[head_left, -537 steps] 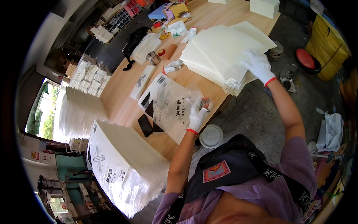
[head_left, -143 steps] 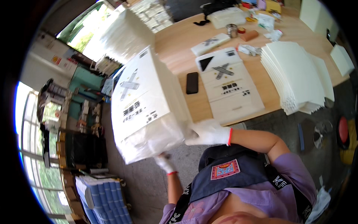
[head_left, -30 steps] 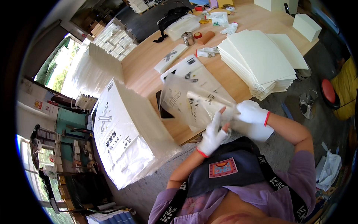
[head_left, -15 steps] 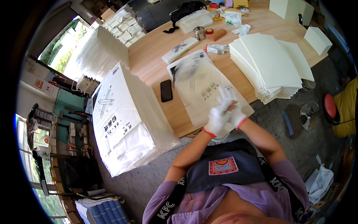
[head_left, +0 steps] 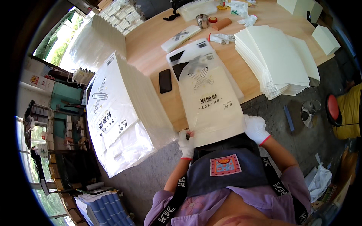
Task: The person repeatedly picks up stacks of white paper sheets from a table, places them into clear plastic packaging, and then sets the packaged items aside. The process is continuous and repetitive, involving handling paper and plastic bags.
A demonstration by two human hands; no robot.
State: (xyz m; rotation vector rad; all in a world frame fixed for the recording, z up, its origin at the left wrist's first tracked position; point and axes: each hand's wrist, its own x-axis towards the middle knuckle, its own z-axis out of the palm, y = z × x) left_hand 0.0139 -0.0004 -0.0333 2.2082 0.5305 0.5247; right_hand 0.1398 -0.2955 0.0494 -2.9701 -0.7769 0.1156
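A clear printed plastic bag (head_left: 215,120) with cream paper inside lies along the table's near edge, its near end overhanging toward my apron. At its near left corner, my left hand (head_left: 186,145), in a white glove with a red cuff, pinches the bag. My right hand (head_left: 256,129), gloved alike, grips its near right edge, the fingertips partly hidden. More clear bags lie beneath it, showing along its right side. Left of the bag is a black phone (head_left: 165,81). A tall stack of filled packets (head_left: 113,113) stands further left.
Several cream sheets are piled (head_left: 275,60) on the right. Behind the bag are a packed bundle (head_left: 181,37), a spare glove (head_left: 221,38), a metal tin (head_left: 202,21) and a brown roll (head_left: 221,24). A red-seated stool (head_left: 332,107) stands at far right.
My hands, together over the bag before, have parted to its two near corners. The bag has come nearer to me and straightened, its print now plain to see.
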